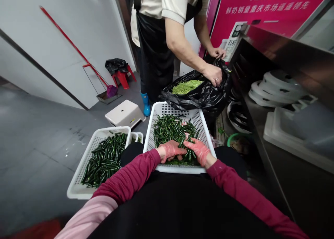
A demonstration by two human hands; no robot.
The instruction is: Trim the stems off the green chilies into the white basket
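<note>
A white perforated basket (147, 136) in front of me holds many long dark green chili peppers (167, 127). My left hand (171, 150), in a thin pinkish-red glove, is in the basket with its fingers curled against some peppers. My right hand (198, 150), gloved alike, closes around a small bunch of chili peppers to the right of it. The two hands almost meet over the near half of the basket. Some fingertips are hidden among the peppers.
On my left stands a second white basket (75, 176) of green chilies, with a white stool (125, 113) beyond. A co-worker (156, 40) handles a black plastic bag (216, 89) with light green shredded vegetable (186, 87). A steel shelf (271, 127) with dishes runs along the right.
</note>
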